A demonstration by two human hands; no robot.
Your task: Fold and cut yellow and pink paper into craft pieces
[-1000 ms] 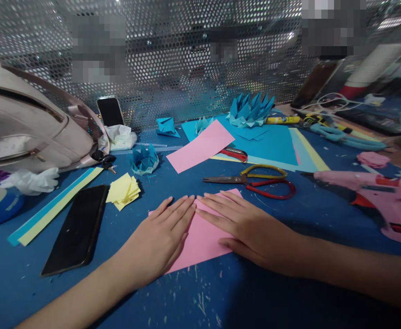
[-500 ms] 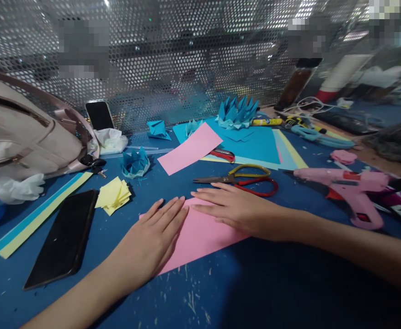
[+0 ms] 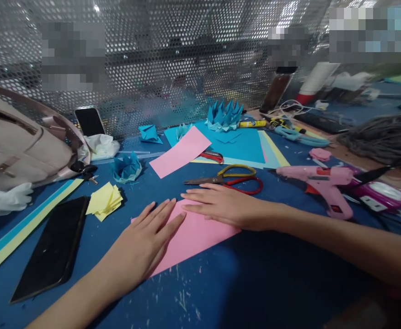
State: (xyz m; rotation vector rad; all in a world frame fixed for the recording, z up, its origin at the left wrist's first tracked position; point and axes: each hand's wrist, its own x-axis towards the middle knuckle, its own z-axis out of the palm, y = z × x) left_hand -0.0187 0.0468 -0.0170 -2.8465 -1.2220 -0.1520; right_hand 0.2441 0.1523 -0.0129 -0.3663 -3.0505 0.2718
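Observation:
Both hands lie flat on a pink sheet of paper (image 3: 193, 242) on the blue table. My left hand (image 3: 145, 242) covers the sheet's left part, fingers stretched out and pointing away from me. My right hand (image 3: 221, 205) rests across the upper right part, its fingers extended leftward, close to my left fingertips. The sheet's far edge is partly hidden under the hands. Just beyond my right hand lie scissors (image 3: 227, 179) with one yellow and one red handle. Behind them a smaller pink paper strip (image 3: 181, 153) lies over a red cutter (image 3: 212, 156).
Left are a black phone (image 3: 51, 249), yellow paper squares (image 3: 104, 201), paper strips (image 3: 32, 224) and a bag (image 3: 22, 141). A pink glue gun (image 3: 323, 183) lies right. Folded blue paper pieces (image 3: 126, 168) and a spiky blue paper piece (image 3: 224, 116) stand farther back, before a perforated metal panel (image 3: 186, 68).
The view has turned slightly right, so things appear shifted left. My left index finger has spread away from the other fingers. My right hand stays flat on the sheet.

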